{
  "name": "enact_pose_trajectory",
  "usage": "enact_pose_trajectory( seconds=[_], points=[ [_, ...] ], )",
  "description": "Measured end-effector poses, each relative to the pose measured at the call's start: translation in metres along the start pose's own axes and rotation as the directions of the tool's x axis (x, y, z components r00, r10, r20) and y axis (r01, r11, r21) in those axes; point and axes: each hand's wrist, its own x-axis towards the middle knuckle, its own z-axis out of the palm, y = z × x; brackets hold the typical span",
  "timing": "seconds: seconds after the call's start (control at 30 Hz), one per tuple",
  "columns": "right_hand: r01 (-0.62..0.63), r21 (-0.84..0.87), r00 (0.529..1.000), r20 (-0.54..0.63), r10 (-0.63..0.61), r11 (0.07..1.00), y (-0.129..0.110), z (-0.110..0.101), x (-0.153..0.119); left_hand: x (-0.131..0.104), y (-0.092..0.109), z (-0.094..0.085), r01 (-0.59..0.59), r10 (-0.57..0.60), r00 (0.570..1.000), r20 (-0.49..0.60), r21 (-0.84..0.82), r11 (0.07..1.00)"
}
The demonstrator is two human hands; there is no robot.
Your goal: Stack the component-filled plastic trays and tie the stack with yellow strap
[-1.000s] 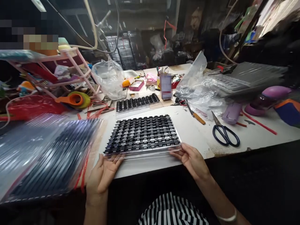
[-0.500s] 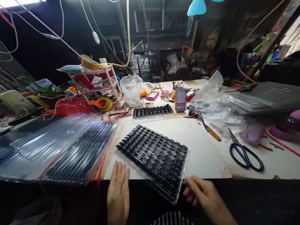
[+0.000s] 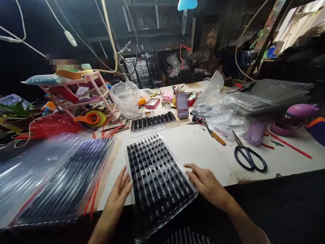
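A clear plastic tray with rows of small black parts [image 3: 158, 176] lies between my hands, its near end reaching past the table's front edge. My left hand [image 3: 122, 188] is at its left edge, fingers bent against the rim. On the right rim rests my right hand [image 3: 204, 181], its index finger stretched along the edge and the thumb hidden or unclear. Behind stands a smaller tray of black parts [image 3: 153, 121] on the white table [image 3: 208, 149].
At the left lie plastic-covered trays [image 3: 68, 176]. Scissors [image 3: 248, 154] and a wooden-handled tool [image 3: 218, 138] are at the right. Farther back are a pink rack [image 3: 101, 95], a phone [image 3: 182, 105], clear bags [image 3: 213, 101] and orange tape [image 3: 92, 118].
The tray has turned so its length points more toward me. Both hands have moved up to its sides, and the camera view has shifted right.
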Motion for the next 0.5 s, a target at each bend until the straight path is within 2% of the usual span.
enact_pose_trajectory(
  seconds=[0.07,0.1,0.13,0.2,0.27,0.33,0.4,0.43,0.47,0.5],
  points=[
    [-0.031,0.018,0.980,0.197,0.027,0.999,-0.018,0.004,-0.018,0.034,0.023,0.009,-0.023,0.008,0.998,0.057,0.274,0.962],
    [-0.032,0.036,0.961,0.277,0.021,0.999,-0.026,0.011,-0.024,0.051,0.031,0.017,-0.097,0.041,0.988,0.146,0.401,0.911],
    [-0.023,0.061,0.939,0.345,0.000,0.998,-0.034,0.021,-0.028,0.067,0.038,0.028,-0.200,0.068,0.961,0.267,0.507,0.838],
    [0.033,0.136,0.890,0.447,-0.091,0.990,-0.045,0.049,-0.030,0.096,0.046,0.055,-0.272,0.068,0.923,0.379,0.517,0.811],
    [0.109,0.205,0.832,0.517,-0.202,0.973,-0.051,0.082,-0.029,0.114,0.050,0.083,-0.328,0.070,0.884,0.462,0.505,0.798],
    [0.192,0.249,0.761,0.573,-0.305,0.949,-0.053,0.107,-0.028,0.117,0.055,0.105,-0.386,0.103,0.853,0.512,0.487,0.783],
    [0.265,0.312,0.695,0.594,-0.405,0.912,-0.052,0.113,-0.028,0.106,0.061,0.111,-0.450,0.166,0.829,0.533,0.463,0.763],
    [0.274,0.355,0.689,0.577,-0.439,0.894,-0.049,0.108,-0.028,0.097,0.065,0.107,-0.483,0.207,0.820,0.534,0.450,0.751],
    [0.262,0.396,0.715,0.533,-0.453,0.880,-0.046,0.098,-0.029,0.088,0.068,0.098,-0.510,0.249,0.813,0.526,0.438,0.741],
    [0.230,0.423,0.769,0.473,-0.430,0.876,-0.041,0.085,-0.029,0.080,0.069,0.084,-0.528,0.289,0.812,0.507,0.428,0.734]
  ],
)
